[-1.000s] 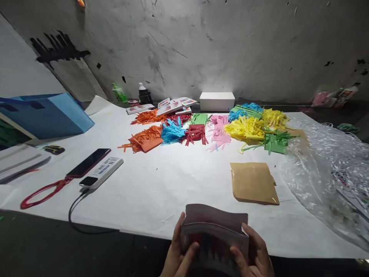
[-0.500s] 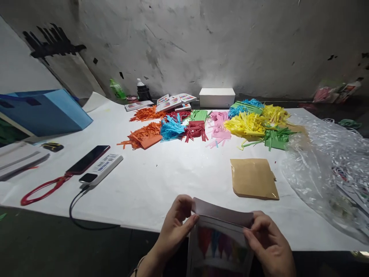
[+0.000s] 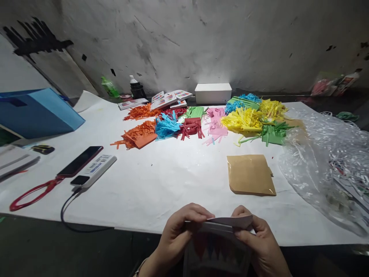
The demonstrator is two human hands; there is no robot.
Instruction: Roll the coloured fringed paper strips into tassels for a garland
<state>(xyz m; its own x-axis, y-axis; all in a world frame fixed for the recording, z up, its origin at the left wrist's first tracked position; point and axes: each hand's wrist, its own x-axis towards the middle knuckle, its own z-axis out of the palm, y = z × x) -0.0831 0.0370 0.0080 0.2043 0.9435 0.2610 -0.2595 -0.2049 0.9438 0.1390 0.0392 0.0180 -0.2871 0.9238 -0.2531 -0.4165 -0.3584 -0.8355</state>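
A thin cardboard box [image 3: 216,252] printed with coloured tassels is held upright at the table's front edge, its lower part in shadow and cut off by the frame. My left hand [image 3: 180,232] grips its top left corner, with the fingers over the top flap [image 3: 230,221] and the thumb in front. At the top right corner, my right hand [image 3: 258,238] pinches the same box, thumb on the front face and fingers behind the flap. The flap leans low over the box opening. Beyond my hands a brown paper envelope [image 3: 251,175] lies flat.
Paper tassel bundles in several colours, such as yellow [image 3: 242,120] and orange [image 3: 140,134], line the back. Behind them are printed boxes [image 3: 164,101] and a white box [image 3: 213,93]. A phone [image 3: 80,161] and power bank [image 3: 95,171] lie left; clear plastic [image 3: 305,169] spreads right.
The flap has tipped down from standing nearly upright. My left hand has slid inward along the top edge, and both hands are closer together. The camera view has shifted slightly.
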